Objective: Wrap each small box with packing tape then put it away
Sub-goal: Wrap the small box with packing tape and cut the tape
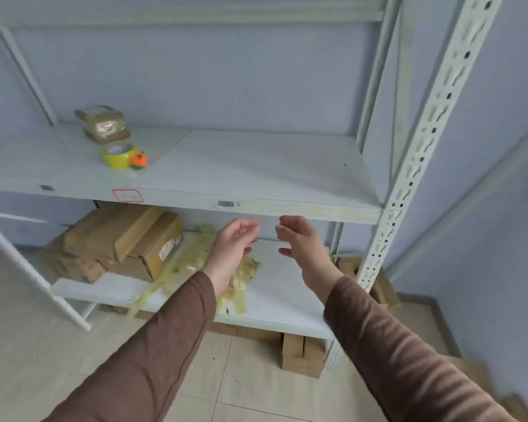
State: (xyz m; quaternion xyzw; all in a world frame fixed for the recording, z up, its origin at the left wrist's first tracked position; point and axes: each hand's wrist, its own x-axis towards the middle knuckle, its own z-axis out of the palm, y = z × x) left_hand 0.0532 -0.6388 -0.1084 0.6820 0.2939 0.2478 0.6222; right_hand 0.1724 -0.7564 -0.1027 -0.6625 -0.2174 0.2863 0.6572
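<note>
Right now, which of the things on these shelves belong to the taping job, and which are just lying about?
For the job:
- taped box, upper shelf
- yellow tape roll beside it
- stacked cardboard boxes, lower shelf

Lying about:
- crumpled tape scraps, lower shelf
- cardboard boxes on the floor

Left hand and right hand hold nothing.

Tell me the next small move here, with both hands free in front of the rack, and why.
Probably reach the left hand down-left to the stacked cardboard boxes on the lower shelf and take one. Both it and the right hand hold nothing, one taped box already sits on the upper shelf behind the yellow tape roll, and the stacked boxes look unwrapped.
</note>
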